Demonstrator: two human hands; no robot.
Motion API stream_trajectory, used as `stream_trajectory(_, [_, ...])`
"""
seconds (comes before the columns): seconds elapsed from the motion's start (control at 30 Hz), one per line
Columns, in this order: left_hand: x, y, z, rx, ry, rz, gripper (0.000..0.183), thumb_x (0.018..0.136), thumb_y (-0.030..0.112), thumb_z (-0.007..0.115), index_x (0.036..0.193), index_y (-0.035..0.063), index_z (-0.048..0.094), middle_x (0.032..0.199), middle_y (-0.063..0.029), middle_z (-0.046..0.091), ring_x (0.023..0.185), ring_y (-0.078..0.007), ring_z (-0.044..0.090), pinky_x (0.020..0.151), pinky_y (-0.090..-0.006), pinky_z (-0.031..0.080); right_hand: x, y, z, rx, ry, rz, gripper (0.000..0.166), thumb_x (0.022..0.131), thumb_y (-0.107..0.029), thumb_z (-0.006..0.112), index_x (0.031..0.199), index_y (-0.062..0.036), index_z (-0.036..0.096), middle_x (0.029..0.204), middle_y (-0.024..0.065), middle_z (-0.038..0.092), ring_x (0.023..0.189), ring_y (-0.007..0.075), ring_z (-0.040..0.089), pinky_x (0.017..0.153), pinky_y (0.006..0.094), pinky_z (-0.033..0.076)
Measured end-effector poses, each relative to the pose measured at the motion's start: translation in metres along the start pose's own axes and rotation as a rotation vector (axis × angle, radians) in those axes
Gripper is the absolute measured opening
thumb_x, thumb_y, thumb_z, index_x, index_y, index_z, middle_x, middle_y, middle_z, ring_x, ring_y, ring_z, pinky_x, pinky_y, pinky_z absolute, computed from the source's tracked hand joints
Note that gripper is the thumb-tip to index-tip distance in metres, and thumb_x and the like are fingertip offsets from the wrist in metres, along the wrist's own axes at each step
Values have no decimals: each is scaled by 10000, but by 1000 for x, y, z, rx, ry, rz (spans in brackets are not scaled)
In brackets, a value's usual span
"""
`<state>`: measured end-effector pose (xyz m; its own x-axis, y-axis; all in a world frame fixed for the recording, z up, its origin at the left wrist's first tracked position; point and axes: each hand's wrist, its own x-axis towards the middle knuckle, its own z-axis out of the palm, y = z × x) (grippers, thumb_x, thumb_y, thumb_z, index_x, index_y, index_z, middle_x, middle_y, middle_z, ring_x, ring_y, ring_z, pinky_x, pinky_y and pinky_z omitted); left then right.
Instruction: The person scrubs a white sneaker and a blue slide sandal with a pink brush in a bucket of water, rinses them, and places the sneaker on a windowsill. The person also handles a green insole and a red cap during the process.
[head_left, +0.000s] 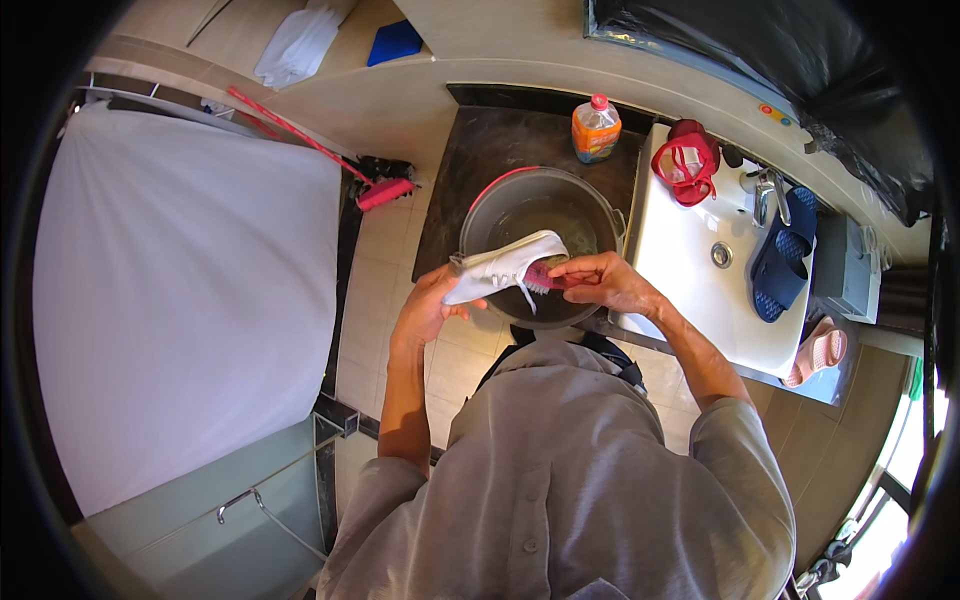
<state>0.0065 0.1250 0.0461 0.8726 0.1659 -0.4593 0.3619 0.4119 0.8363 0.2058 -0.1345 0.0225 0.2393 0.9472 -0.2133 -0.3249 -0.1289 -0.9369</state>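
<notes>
A white lace-up shoe (499, 264) is tilted above a grey bucket (480, 217), its opening towards the right. My left hand (427, 304) grips it by the toe end. In my right hand (611, 283) is a pink scrubbing brush (546, 277) with pale bristles. The brush head is at the shoe's opening, by the tongue and laces; how far it reaches inside I cannot tell. Murky water (551, 217) lies in the bucket beneath, and one lace end hangs down over it.
An orange-labelled bottle (597, 131) with a red cap stands behind the bucket on the dark countertop (499, 139). The white washbasin (686, 277) on the right bears a red mesh bag (686, 165), a chrome faucet (766, 196) and dark blue slippers (784, 259). A pink broom (384, 193) leans at the left.
</notes>
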Motion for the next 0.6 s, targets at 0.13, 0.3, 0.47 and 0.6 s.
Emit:
stream_trajectory(0.13, [3,13,10,-14,-20,76,503,1008,370,498,1366,17,515,1080,-100,675,718,-149,631,571,-261,498,-2,7,4,82,51,133,376,897,-43,681,1269,-44,633,1041,9,696,878,86,610,762,250,499])
stream_trajectory(0.3, [16,7,1,163,176,15,576,1002,536,434,1117,5,626,743,-53,613,542,-112,548,442,-242,416,1,23,3,-763,152,-328,401,840,-30,696,1233,-104,663,1008,74,723,850,216,686,748,298,536])
stream_trajectory(0.47, [31,2,-11,224,288,-147,707,972,669,342,878,28,626,542,-19,525,376,-101,444,347,-234,324,5,10,-2,-1174,230,-516,334,794,-39,707,1125,-87,689,966,90,711,829,308,668,760,371,558])
stream_trajectory(0.6, [42,8,6,153,230,-212,747,955,706,318,869,35,633,530,-17,538,348,-100,435,337,-230,312,13,8,12,-731,158,-354,368,787,-16,709,1146,-92,681,937,81,705,796,215,670,745,304,538])
